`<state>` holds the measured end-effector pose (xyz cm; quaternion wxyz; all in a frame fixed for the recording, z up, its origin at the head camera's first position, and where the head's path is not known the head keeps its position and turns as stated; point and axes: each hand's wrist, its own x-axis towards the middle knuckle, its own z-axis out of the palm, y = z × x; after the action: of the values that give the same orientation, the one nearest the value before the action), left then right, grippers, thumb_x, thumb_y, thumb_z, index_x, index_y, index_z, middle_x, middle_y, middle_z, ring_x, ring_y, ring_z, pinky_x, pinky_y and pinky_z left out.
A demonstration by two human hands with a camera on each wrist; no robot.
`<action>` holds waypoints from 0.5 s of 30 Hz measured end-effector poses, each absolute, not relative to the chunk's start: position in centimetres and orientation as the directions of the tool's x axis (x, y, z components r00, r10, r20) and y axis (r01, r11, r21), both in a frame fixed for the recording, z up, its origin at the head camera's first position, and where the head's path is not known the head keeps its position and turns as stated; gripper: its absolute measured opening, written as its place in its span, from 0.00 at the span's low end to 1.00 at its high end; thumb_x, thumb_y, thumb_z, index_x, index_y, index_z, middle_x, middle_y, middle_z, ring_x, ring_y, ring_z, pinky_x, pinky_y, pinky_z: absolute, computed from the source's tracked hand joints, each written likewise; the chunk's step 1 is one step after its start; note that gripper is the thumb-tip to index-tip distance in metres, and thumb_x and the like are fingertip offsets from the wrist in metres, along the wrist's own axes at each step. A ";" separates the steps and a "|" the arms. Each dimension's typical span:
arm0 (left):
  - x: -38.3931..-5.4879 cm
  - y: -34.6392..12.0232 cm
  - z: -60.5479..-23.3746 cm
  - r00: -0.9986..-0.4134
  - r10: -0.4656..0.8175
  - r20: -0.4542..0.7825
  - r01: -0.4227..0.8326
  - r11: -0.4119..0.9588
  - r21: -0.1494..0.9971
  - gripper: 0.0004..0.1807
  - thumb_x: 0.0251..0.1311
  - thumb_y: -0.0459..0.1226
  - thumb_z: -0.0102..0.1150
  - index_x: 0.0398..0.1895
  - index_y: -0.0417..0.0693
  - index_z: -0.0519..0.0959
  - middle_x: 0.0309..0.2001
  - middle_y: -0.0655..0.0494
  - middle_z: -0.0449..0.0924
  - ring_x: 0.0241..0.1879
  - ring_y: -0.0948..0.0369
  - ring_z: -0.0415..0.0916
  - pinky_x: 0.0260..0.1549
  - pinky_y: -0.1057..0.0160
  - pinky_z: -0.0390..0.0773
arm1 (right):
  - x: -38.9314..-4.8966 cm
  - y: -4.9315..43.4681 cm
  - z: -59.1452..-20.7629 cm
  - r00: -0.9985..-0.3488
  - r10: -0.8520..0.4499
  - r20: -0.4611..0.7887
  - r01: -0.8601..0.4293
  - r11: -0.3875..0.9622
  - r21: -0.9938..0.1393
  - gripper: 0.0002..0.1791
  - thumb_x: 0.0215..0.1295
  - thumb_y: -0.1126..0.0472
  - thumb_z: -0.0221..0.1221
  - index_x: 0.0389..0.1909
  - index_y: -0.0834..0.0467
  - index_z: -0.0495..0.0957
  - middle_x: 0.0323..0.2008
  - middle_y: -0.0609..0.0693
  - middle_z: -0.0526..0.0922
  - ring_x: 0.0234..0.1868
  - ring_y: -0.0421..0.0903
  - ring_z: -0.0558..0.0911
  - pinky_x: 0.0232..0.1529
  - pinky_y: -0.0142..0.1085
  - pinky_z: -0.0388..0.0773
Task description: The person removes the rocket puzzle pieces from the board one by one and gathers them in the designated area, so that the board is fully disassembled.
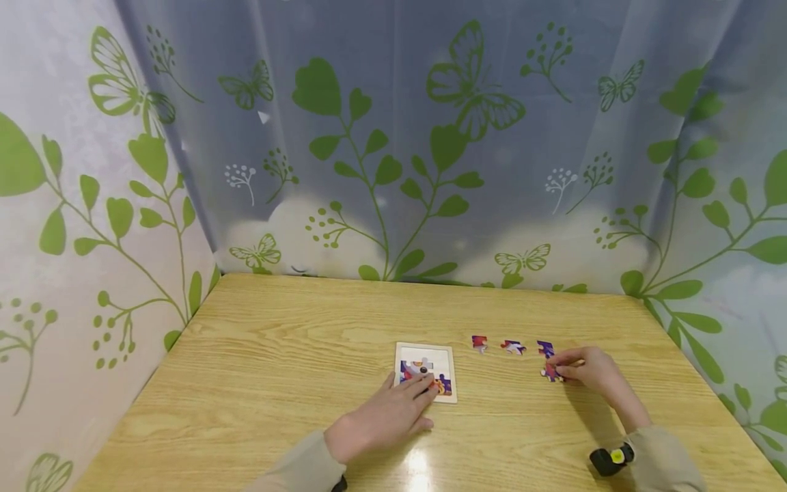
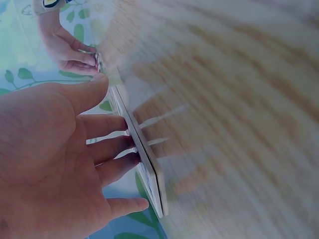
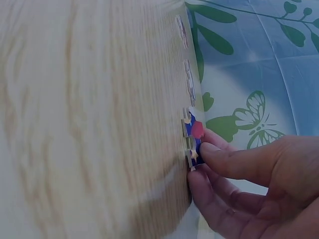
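Two bare hands are at work around one square jigsaw tray (image 1: 455, 372), which lies flat on a wood-grain table (image 1: 277, 342). Left hand (image 1: 390, 413): palm down at the tray's near side, fingers straight and slightly spread, several fingertips resting on the tray; nothing is gripped. Interlocking fitted pieces (image 1: 447, 390) fill the near portion of the tray, partly covered by those fingers; the white base shows along its far portion. Right hand (image 1: 590, 372): well to the right of the tray, thumb and fingers pinching a red-and-purple jigsaw piece (image 1: 552, 372). Whether this piece touches the tabletop cannot be determined. Three loose pieces stand in a row right of the tray, roughly level with its far edge: a red one (image 1: 479, 343) nearest, a purple-and-white one (image 1: 513, 347) next, a mainly purple one (image 1: 544, 348) farthest, just beside the pinched piece.
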<state>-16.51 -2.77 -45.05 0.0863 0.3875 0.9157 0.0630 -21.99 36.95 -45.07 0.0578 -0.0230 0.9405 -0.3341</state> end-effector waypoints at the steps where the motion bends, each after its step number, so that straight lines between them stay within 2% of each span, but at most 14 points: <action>1: -16.5 -2.8 -45.1 -0.684 0.721 -0.109 0.699 0.691 0.185 0.34 0.77 0.53 0.44 0.79 0.49 0.58 0.80 0.53 0.53 0.78 0.54 0.52 0.74 0.38 0.55 | -22.0 37.0 -45.0 -0.992 -0.080 -0.101 0.003 0.771 -0.637 0.09 0.68 0.71 0.61 0.45 0.70 0.85 0.40 0.61 0.86 0.34 0.43 0.80 0.29 0.32 0.82; 8: -16.7 -2.8 -45.3 -0.681 0.726 -0.098 0.702 0.685 0.193 0.34 0.77 0.53 0.43 0.79 0.48 0.58 0.80 0.51 0.53 0.78 0.53 0.52 0.74 0.38 0.54 | -21.8 37.0 -44.9 -0.989 -0.056 -0.138 0.056 0.723 -0.689 0.11 0.71 0.69 0.60 0.48 0.72 0.83 0.40 0.62 0.86 0.32 0.42 0.82 0.30 0.34 0.85; 13: -16.8 -2.9 -45.3 -0.684 0.725 -0.086 0.699 0.684 0.211 0.33 0.77 0.52 0.44 0.79 0.48 0.60 0.79 0.51 0.54 0.78 0.53 0.53 0.74 0.38 0.55 | -21.7 36.6 -44.9 -0.992 0.005 -0.127 0.092 0.718 -0.690 0.22 0.76 0.56 0.57 0.56 0.72 0.78 0.28 0.51 0.83 0.27 0.42 0.79 0.28 0.32 0.79; 15: -16.9 -2.9 -45.3 -0.685 0.724 -0.080 0.697 0.683 0.218 0.32 0.77 0.52 0.44 0.78 0.48 0.61 0.79 0.52 0.55 0.78 0.53 0.54 0.74 0.38 0.55 | -21.6 36.3 -44.8 -0.993 0.017 -0.113 0.091 0.708 -0.700 0.26 0.77 0.51 0.55 0.59 0.72 0.76 0.28 0.51 0.82 0.27 0.42 0.78 0.27 0.32 0.76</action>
<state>-16.88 -2.87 -45.28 0.0800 0.3887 0.9139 0.0855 -21.62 36.34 -44.82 0.0490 0.0292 0.9229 -0.3808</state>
